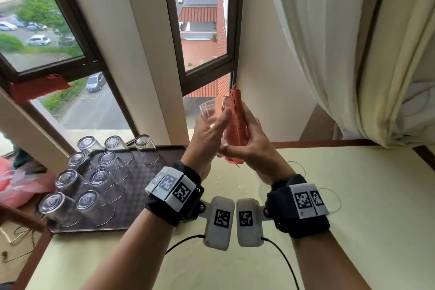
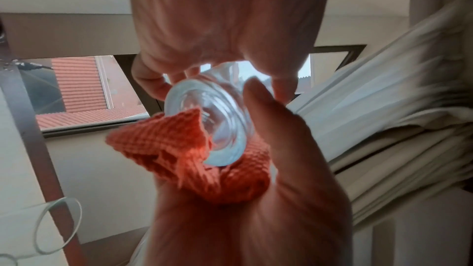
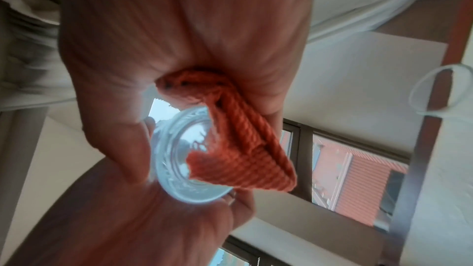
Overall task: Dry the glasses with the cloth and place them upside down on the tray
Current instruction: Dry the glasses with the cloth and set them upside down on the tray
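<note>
A glass (image 1: 210, 114) is gripped by the left hand (image 1: 207, 139) – mouth tilted up and away, tray (image 1: 141, 195) lower left – while the cloth (image 1: 236, 125) is pinched against it by the right hand (image 1: 249, 146).

Clear glossy glass (image 1: 209, 110); coarse woven orange cloth (image 1: 236, 122); matt textured tray (image 1: 141, 195).

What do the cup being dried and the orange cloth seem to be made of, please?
Cup: probably clear glass, smooth and glossy; the window shows through it and its base is thick. Cloth: woven fabric, matte, with a waffle-like weave and frayed edge.
</note>
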### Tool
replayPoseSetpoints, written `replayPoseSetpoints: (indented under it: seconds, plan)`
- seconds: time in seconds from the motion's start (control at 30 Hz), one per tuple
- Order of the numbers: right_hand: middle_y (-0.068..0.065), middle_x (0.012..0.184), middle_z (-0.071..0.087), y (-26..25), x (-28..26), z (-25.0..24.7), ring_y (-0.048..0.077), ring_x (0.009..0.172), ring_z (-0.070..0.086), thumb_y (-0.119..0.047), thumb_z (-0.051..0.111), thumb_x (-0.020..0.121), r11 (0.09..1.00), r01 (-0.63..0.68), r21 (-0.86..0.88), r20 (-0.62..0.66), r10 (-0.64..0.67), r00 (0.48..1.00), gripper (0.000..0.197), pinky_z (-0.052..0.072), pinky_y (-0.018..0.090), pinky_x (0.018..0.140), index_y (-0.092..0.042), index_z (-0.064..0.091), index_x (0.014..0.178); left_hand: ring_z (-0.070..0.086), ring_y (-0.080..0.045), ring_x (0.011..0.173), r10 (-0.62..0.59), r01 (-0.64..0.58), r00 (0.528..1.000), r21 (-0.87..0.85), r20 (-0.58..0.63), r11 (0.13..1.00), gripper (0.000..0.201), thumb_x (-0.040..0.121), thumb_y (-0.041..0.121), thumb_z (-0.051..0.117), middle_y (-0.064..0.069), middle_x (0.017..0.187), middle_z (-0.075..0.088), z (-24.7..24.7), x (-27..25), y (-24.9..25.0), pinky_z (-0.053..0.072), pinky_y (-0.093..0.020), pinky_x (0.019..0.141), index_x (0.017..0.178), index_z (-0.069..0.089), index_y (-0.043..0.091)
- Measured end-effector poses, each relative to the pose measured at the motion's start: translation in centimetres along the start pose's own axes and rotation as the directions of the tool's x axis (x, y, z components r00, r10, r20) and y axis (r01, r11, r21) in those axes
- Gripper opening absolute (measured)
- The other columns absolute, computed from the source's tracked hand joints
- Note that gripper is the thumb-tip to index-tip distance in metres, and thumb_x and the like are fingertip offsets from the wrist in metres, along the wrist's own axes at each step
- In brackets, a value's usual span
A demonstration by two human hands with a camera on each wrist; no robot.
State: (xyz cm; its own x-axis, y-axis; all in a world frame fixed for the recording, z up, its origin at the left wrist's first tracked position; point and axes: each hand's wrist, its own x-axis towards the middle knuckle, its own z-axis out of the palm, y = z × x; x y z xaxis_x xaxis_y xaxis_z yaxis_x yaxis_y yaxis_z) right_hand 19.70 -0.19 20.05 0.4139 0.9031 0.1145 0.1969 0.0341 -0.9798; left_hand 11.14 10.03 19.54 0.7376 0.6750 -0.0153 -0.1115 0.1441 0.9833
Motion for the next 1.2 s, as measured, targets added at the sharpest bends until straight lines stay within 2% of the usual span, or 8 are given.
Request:
replayPoseSetpoints:
  seconds: [0.2,0.37,0.47,0.57,0.77,0.97,1.07,1.2]
  plan:
    - [0.005,0.141,0.054,1.3,-2.1,0.6,0.024,0.128,0.057,-0.007,0.079,0.068,0.956,-0.059,0.286,0.075,0.039,0.996,0.096,0.053,0.050,0.100,-0.029,0.032,0.149,0.071,-0.016,0.102,0.022,-0.010,0.987,-0.072,0.159,0.997,0.041,0.090,0.050,0.055,-0.012,0.116,0.068,0.2,-2.8,0.6,0.059,-0.032,0.083,0.119,0.058,0.020]
    - [-0.006,0.121,0.067,2.7,-3.1,0.9,0.019,0.116,0.065,-0.022,0.086,0.061,0.959,-0.092,0.268,0.051,0.082,0.995,0.082,0.058,0.040,0.090,-0.041,0.048,0.131,0.066,-0.009,0.109,-0.026,0.022,0.983,0.026,0.181,0.999,0.070,0.084,0.060,0.051,-0.017,0.129,0.062,-0.9,-3.7,-1.5,0.054,-0.023,0.087,0.134,0.052,0.011]
    - [-0.007,0.136,0.057,2.9,-3.2,1.2,0.014,0.125,0.057,-0.021,0.084,0.064,0.988,-0.045,0.145,-0.060,0.054,0.997,0.093,0.057,0.040,0.094,-0.041,0.038,0.142,0.060,-0.019,0.124,-0.061,0.061,0.995,0.003,0.080,0.998,0.108,0.073,0.065,0.072,-0.012,0.133,0.063,-1.6,-3.3,-2.1,0.046,-0.036,0.100,0.150,0.030,0.003]
    - [-0.003,0.150,0.044,3.2,-3.2,1.1,0.018,0.136,0.047,-0.028,0.085,0.063,0.999,-0.040,0.012,-0.057,0.040,0.998,0.111,0.051,0.046,0.103,-0.033,0.023,0.155,0.063,-0.015,0.120,-0.098,0.102,0.994,-0.083,0.052,0.991,0.097,0.084,0.042,0.072,0.000,0.122,0.071,-1.3,-3.3,-2.3,0.041,-0.044,0.110,0.152,0.016,0.003]
    - [0.002,0.140,0.054,2.7,-3.8,0.9,0.024,0.127,0.057,-0.018,0.085,0.065,0.974,-0.099,0.206,0.025,0.096,0.995,0.104,0.055,0.047,0.097,-0.031,0.030,0.152,0.063,-0.019,0.120,-0.089,0.097,0.992,-0.092,0.092,0.991,0.082,0.090,0.033,0.068,-0.017,0.136,0.057,-0.4,-4.1,-1.9,0.056,-0.023,0.085,0.150,0.020,0.006]
    - [0.010,0.127,0.063,2.0,-3.8,0.0,0.030,0.113,0.066,-0.014,0.085,0.063,0.951,-0.075,0.300,-0.007,0.080,0.997,0.093,0.058,0.052,0.088,-0.023,0.042,0.145,0.059,-0.020,0.124,-0.021,0.035,0.981,-0.071,0.192,0.997,0.073,0.084,0.045,0.059,-0.015,0.136,0.057,0.0,-5.0,-0.9,0.052,-0.031,0.099,0.145,0.041,0.010]
    - [0.001,0.135,0.059,1.6,-3.9,-0.2,0.024,0.123,0.060,-0.029,0.089,0.058,0.974,-0.029,0.225,-0.059,0.044,0.997,0.104,0.057,0.051,0.093,-0.029,0.038,0.149,0.061,-0.007,0.111,-0.021,0.026,0.996,-0.064,0.085,0.998,0.081,0.091,0.026,0.061,-0.009,0.141,0.054,0.2,-4.9,-0.2,0.051,-0.018,0.086,0.156,0.016,0.008]
    - [0.000,0.139,0.057,1.7,-4.7,0.5,0.020,0.126,0.058,-0.026,0.087,0.063,0.975,-0.017,0.222,-0.047,0.028,0.999,0.101,0.054,0.050,0.098,-0.027,0.036,0.150,0.054,-0.017,0.126,-0.012,0.019,0.995,-0.074,0.096,0.997,0.097,0.091,0.015,0.068,-0.008,0.149,0.044,0.4,-5.0,0.0,0.051,-0.022,0.089,0.158,-0.003,0.016]
